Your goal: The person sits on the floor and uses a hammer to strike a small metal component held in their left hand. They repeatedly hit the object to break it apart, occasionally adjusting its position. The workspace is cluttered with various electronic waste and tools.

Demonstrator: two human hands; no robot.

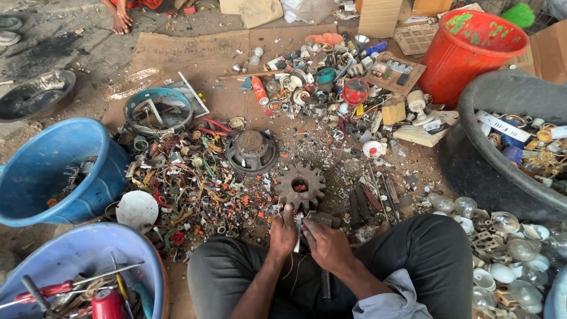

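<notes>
I sit on the ground with my knees apart. My left hand [283,231] pinches a small scrap part with thin wires hanging from it, just below a rusty gear wheel [300,185]. My right hand [326,244] grips a hammer [323,221], its metal head beside the small part and its handle running down between my legs. The two hands touch over the part, which is mostly hidden by the fingers.
A heap of wires and small scrap [189,183] lies at left beside two blue tubs [47,171], the nearer tub [88,266] holding tools. A black tub [502,100] of parts and a red bucket [466,47] stand at right. Bulbs [508,248] lie by my right knee. Another person's feet [121,20] show at top left.
</notes>
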